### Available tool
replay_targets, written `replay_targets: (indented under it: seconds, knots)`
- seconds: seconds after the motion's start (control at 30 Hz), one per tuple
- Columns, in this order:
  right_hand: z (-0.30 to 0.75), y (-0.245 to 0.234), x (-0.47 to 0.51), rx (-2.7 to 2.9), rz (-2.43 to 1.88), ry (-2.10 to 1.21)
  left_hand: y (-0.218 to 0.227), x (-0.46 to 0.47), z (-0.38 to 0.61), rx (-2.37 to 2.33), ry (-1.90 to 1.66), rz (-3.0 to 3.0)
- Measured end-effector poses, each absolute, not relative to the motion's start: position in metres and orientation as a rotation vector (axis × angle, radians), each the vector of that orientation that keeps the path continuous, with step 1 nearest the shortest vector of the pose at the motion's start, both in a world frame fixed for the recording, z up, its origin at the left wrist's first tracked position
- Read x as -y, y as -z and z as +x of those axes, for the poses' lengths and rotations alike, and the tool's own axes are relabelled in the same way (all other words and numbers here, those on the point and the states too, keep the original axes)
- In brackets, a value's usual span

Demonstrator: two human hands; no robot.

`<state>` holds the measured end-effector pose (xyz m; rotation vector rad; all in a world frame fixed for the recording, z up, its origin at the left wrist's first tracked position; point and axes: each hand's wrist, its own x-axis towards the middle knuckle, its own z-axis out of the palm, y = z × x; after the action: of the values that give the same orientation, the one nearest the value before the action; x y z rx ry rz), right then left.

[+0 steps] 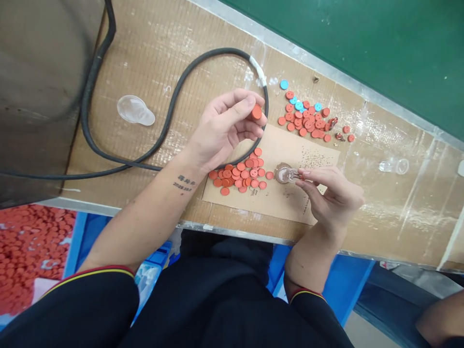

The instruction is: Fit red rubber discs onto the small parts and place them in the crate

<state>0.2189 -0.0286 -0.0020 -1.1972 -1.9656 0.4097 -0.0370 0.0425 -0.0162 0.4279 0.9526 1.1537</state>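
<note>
Hands both raised over desk (203, 63), neither resting on it. Left hand (224, 130): fingers curled, part closed, one orange 2-hole button (256, 112) held on edge between thumb & fingertips. Right hand (331, 193): thumb & fingers pinched close at mouth of small glass jar (286, 174) — item in the pinch too small to tell; jar appears held in same hand, contents brownish, not resolved.

Kraft paper sheet (311, 208) lies on desk under both hands; fine dark specks (315, 157) scattered on its far part. Orange button pile (237, 176) sits on paper's left end, just beside jar. Second loose pile, orange & light-blue buttons (302, 116), lies on cardboard desk cover beyond paper, some small metal-looking bits (335, 130) among them.

Black rubber cable (174, 104) loops round behind left hand, white tape wrap (258, 70) on it. Clear plastic cup lid (135, 110) left of loop; clear plastic piece (394, 166) on desk at right. Below desk edge: bin of orange buttons (29, 246), blue crate (344, 285). Black sleeves w/ red-yellow trim on both arms; dated tattoo (184, 183) on left forearm. Another person's arm (442, 319) at lower right — not touching anything on desk.
</note>
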Motion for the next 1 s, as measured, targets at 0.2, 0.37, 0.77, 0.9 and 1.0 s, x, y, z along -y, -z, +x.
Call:
replay_targets:
  seconds: [0.2, 0.37, 0.77, 0.9, 1.0]
  knots:
    - [0.218, 0.001, 0.029, 1.963, -1.228, -0.392, 0.012, -0.043, -0.036, -0.960, -1.157, 0.373]
    - [0.219, 0.002, 0.029, 1.960, -1.245, -0.394, 0.018, -0.043, -0.037, -0.974, -1.159, 0.353]
    - [0.220, 0.003, 0.028, 1.948, -1.194, -0.401, 0.019, -0.043, -0.037, -0.992, -1.156, 0.363]
    - [0.220, 0.003, 0.029, 1.866, -1.117, -0.427, 0.014, -0.041, -0.036, -1.001, -1.140, 0.378]
    - [0.219, 0.006, 0.032, 1.720, -1.041, -0.421, 0.003, -0.035, -0.035, -0.964, -1.106, 0.466]
